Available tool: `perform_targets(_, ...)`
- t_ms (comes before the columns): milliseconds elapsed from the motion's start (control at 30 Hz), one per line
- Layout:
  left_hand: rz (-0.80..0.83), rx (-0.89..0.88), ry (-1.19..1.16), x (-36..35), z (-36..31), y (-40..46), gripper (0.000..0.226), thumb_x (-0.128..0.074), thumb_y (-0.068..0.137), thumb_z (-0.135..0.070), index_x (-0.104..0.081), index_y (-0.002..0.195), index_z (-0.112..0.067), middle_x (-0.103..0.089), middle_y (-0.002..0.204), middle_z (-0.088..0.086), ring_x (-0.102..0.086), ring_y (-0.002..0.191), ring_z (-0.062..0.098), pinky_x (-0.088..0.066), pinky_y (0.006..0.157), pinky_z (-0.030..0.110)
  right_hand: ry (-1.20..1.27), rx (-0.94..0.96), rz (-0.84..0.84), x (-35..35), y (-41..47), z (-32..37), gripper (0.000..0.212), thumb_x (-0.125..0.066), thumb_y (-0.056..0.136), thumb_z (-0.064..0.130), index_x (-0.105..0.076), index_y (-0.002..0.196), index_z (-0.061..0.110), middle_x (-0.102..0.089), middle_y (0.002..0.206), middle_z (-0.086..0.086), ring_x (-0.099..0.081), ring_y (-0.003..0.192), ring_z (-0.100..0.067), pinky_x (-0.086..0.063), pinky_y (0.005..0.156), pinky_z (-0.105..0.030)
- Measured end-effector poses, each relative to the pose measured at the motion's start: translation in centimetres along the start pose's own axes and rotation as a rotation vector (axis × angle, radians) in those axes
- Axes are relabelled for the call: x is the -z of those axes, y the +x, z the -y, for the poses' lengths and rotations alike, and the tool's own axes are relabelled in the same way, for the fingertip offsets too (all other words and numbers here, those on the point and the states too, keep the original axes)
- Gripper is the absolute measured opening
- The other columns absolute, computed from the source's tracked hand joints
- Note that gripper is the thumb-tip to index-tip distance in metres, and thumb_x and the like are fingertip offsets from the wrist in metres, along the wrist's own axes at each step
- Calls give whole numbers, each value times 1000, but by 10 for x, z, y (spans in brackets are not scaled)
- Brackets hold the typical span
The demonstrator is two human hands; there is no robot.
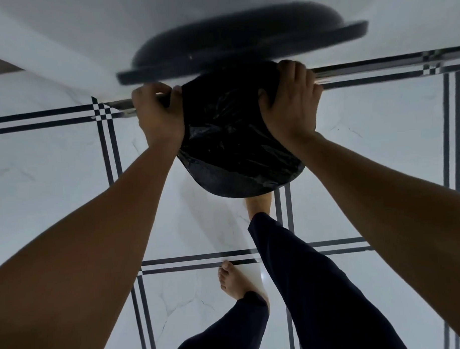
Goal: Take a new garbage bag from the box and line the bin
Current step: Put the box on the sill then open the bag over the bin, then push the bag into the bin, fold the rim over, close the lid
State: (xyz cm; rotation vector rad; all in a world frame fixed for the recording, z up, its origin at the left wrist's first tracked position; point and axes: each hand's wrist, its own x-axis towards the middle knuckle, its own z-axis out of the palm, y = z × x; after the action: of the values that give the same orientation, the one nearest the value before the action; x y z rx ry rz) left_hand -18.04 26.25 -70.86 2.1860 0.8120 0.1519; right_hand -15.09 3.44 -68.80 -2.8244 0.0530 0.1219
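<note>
A black garbage bag [235, 142] covers the round bin below me, so the bin's own walls are hidden. My left hand [156, 111] grips the bag's edge at the bin's left rim, fingers curled over it. My right hand [290, 99] lies over the bag at the right rim, fingers bent down around the edge. The bin's dark lid [242, 43] stands raised behind the bag and looks blurred. No box is in view.
White floor tiles [67, 180] with dark striped borders spread all round. A white wall [62, 36] rises behind the bin. My right foot [258, 202] is at the bin's base. My left foot [235, 281] stands further back.
</note>
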Motion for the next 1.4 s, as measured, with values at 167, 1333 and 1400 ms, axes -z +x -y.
perform_targets(167,249,-96,22,-1,-3,-10,21,-50,96,-23,-59,102,-5,-58,84,-2,-54,78,12,-41,69,21,176,11,247,-8,17,-24,59,-48,99,44,-39,148,11,-49,144,-15,-47,131,-36,-43,102,-45)
perform_targets(1333,298,-52,49,-10,11,-3,27,-48,104,-34,-65,103,-14,-64,95,-1,-57,87,15,-44,77,27,-177,307,153,-35,-9,-22,76,-29,102,50,-12,161,5,-13,169,-17,-9,157,-34,-10,127,-50)
perform_targets(1400,292,84,57,-9,13,0,37,-48,102,-47,-68,102,-17,-68,97,0,-63,93,19,-48,83,29,-167,313,135,-28,-6,-19,72,-27,104,46,-14,161,4,-15,168,-19,-9,157,-34,-9,127,-51)
